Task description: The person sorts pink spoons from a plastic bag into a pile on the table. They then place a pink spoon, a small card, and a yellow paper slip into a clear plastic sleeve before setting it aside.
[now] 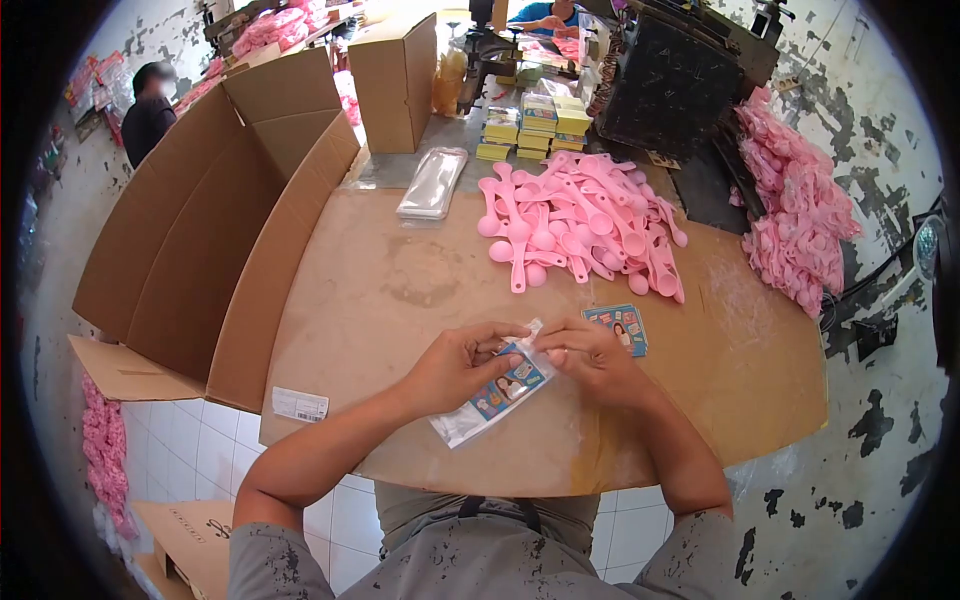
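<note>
A clear plastic bag (462, 427) with a blue printed card (494, 397) inside lies slanted just over the table's near part. My left hand (455, 368) grips it, thumb across the card's upper end. At the bag's far end, my right hand (598, 362) has its fingers bent and pinched at the plastic; the fingertips are partly hidden. Beside that hand rests a small stack of similar blue cards (630, 322). Farther back is a heap of pink plastic scoops (590, 222), some with a round bowl at each end. A stack of clear bags (432, 184) lies to its left.
A large open cardboard box (215, 200) stands at the left, with a closed carton (392, 85) behind. Yellow-edged card stacks (538, 120) and a dark machine (665, 85) are at the back. Bagged pink items (800, 205) pile up right. Another person (150, 118) is far left.
</note>
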